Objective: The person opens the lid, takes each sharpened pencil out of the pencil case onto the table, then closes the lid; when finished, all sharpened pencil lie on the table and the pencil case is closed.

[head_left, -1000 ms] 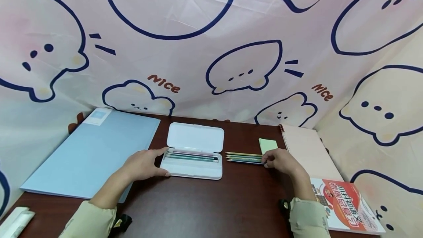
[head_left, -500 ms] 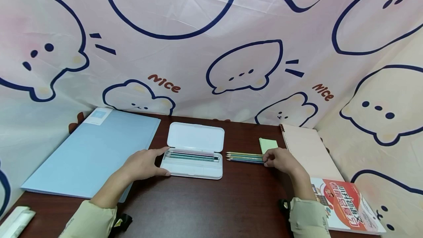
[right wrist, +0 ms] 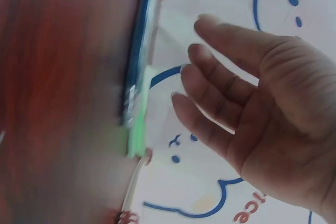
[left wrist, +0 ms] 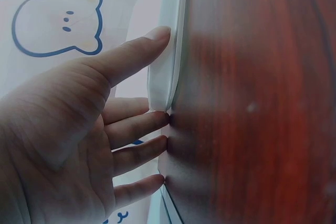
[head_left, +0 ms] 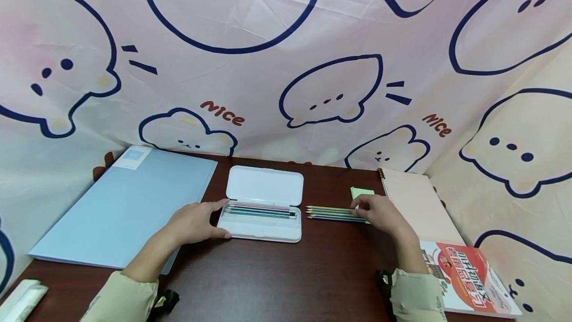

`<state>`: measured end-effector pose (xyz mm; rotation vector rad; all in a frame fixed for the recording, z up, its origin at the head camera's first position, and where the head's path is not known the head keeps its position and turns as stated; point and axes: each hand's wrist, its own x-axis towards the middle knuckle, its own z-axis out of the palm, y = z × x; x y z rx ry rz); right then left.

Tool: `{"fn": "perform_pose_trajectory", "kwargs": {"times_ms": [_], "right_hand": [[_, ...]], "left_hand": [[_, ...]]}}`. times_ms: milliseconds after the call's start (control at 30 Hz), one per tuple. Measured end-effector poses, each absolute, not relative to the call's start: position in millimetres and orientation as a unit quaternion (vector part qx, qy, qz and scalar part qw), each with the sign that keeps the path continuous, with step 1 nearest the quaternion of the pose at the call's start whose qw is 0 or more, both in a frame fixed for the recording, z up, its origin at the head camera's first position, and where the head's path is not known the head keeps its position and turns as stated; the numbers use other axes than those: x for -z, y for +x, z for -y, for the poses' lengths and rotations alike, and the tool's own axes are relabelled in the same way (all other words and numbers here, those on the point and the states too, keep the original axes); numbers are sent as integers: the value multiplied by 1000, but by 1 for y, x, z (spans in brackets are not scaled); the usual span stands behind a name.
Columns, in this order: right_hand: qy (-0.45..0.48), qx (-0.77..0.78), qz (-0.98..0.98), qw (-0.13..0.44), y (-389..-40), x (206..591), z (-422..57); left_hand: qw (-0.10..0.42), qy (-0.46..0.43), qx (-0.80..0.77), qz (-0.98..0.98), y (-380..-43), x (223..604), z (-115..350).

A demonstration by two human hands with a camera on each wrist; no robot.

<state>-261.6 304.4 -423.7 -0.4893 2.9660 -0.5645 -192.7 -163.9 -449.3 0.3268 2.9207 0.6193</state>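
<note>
Your bench (head_left: pixel 268 282) carries a blue folder (head_left: pixel 134 198) along its left edge. Near the middle of the far edge sits the white pencil case (head_left: pixel 263 231), lid folded back; it looks light, stiff and apt to slide, best steadied at its ends. Your left hand (head_left: pixel 196 221) spans its left end, thumb and index finger bracketing it front to back. Your right hand (head_left: pixel 380 211), loosely curved and parted, holds nothing above the loose pencils (head_left: pixel 328 214), which lie right of the case, towards the bench's right edge. Expect them light, smooth, rigid and ready to roll; pinch mid-shaft, sparing the points.
</note>
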Motion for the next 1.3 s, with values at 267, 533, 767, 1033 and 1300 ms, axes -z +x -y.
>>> {"fn": "perform_pose_trajectory", "kwargs": {"times_ms": [267, 533, 767, 1033, 1300], "right_hand": [[-233, 243, -941, 25, -255, 405, -274], [-269, 269, -924, 47, -255, 400, -228], [-314, 245, -913, 90, -254, 403, -184], [-314, 224, -914, 128, -255, 414, -164], [-319, 194, -914, 158, -251, 423, -151]], "left_hand": [[67, 105, -203, -971, -195, 447, 164], [71, 105, -203, -971, -194, 447, 163], [69, 105, -201, -972, -196, 445, 160], [67, 105, -202, -972, -197, 446, 160], [73, 103, -201, -971, -191, 447, 162]]}}
